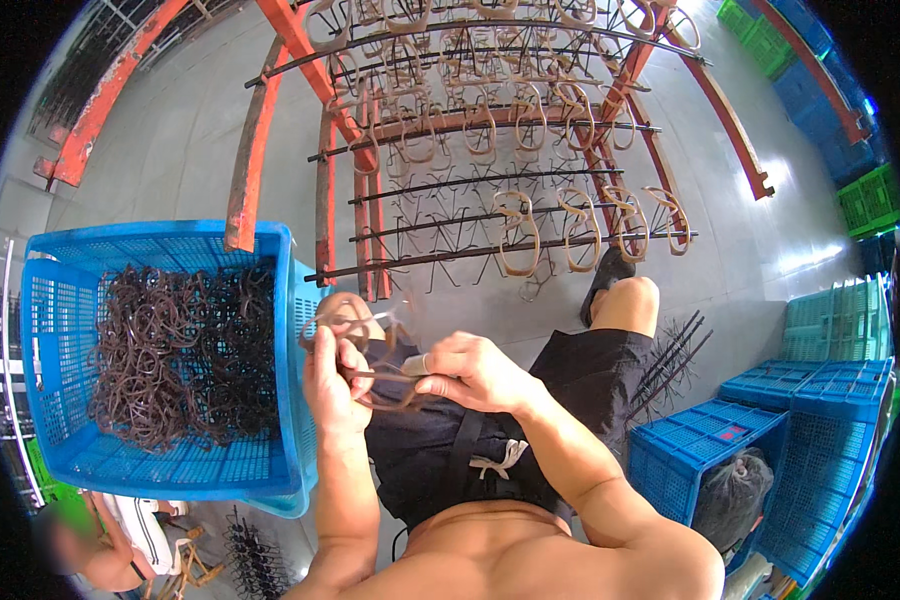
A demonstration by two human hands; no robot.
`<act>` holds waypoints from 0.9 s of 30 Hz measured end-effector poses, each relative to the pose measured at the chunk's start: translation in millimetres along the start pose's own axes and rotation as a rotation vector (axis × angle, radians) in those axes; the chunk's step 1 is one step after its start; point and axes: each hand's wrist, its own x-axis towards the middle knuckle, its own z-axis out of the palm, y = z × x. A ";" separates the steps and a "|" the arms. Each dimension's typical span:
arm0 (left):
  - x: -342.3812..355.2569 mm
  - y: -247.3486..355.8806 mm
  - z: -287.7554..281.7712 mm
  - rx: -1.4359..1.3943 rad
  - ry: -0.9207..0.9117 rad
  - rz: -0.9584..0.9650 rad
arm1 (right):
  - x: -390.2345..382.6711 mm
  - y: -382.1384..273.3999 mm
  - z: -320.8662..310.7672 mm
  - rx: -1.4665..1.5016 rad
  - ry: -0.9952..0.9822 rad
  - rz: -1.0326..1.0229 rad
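In front of my lap, my left hand (pixel 336 385) is closed around brown, thin looped pieces (pixel 395 390) that look like moulded plastic frames. Some of their loops stick up past its fingers and are blurred. From the other side my right hand (pixel 475 372) grips the same pieces with thumb and fingers; a pale band wraps one of its fingers. To my left, a blue perforated crate (pixel 70 450) holds a tangled heap of similar brown and darker pieces (pixel 155 350). Ahead, more brown loops (pixel 518 235) hang from a rack's hooked black rods (pixel 410 265).
Red-orange rack posts (pixel 255 150) stand ahead, one reaching over the crate's far edge. Blue crates (pixel 710 430) are stacked at my right, one with a dark plastic bag (pixel 735 495). Hooked rods (pixel 670 365) lean beside my leg. Another person (pixel 110 545) is at lower left.
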 end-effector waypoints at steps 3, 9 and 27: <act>11.6 -3.6 -8.9 0.012 0.175 0.130 | -1.1 5.6 -10.1 0.477 0.101 0.077; 12.2 3.1 -46.5 0.012 -0.004 0.071 | 38.7 75.8 14.3 0.420 0.954 0.567; 22.9 2.2 -62.2 -0.056 -0.007 -0.030 | 64.8 105.3 34.0 0.767 1.269 0.593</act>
